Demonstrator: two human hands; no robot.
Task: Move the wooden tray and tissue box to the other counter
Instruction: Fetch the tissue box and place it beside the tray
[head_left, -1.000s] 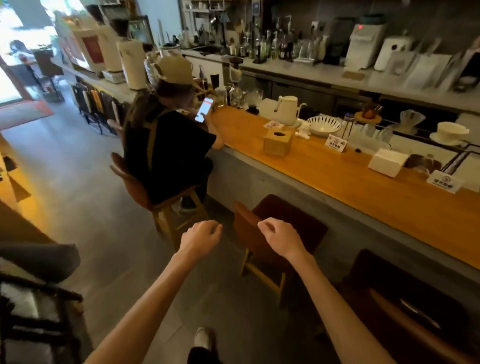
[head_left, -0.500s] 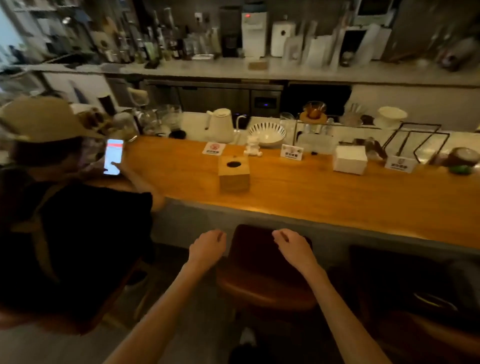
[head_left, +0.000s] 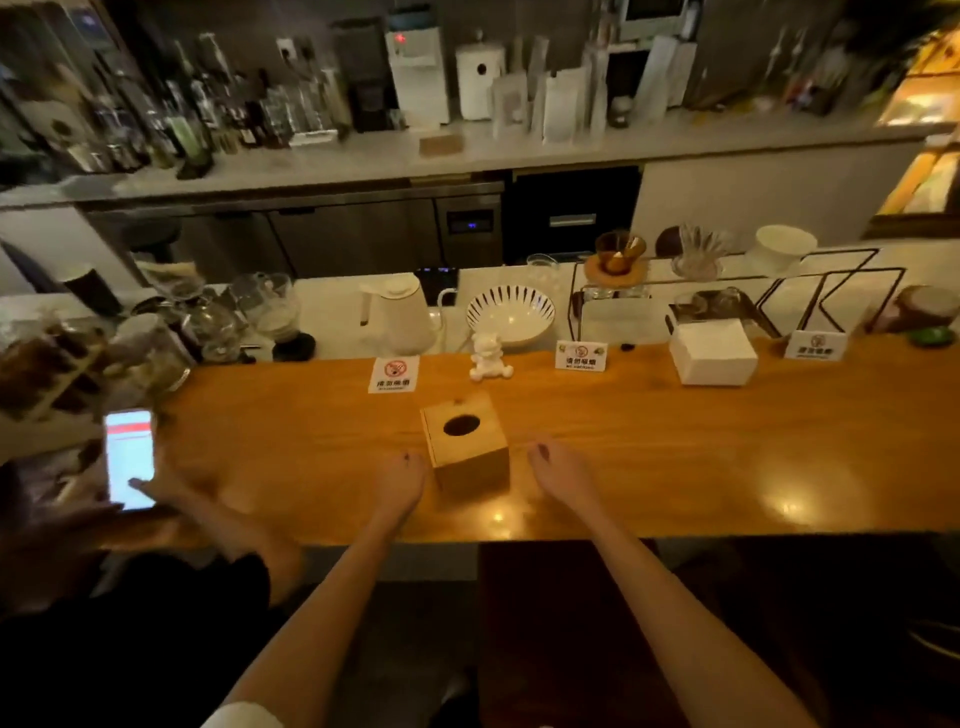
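A cube-shaped wooden tissue box (head_left: 467, 447) with a dark oval hole in its top stands on the long wooden counter (head_left: 675, 452), near its front edge. My left hand (head_left: 397, 480) hovers just left of the box, with a narrow gap between them. My right hand (head_left: 561, 473) hovers to the right of the box, a little further off. Both hands are empty, with the fingers loosely curled downward. I cannot pick out a wooden tray with certainty.
A person sits at the left holding a lit phone (head_left: 130, 457). Along the counter's back edge stand small signs (head_left: 394, 375), a white figurine (head_left: 488, 358), a white box (head_left: 712, 352), a kettle (head_left: 397, 314) and a striped bowl (head_left: 510, 314). A dark stool (head_left: 571, 623) is below me.
I have stepped up to the counter. Both hands have moved forward over its front edge and now flank the tissue box.
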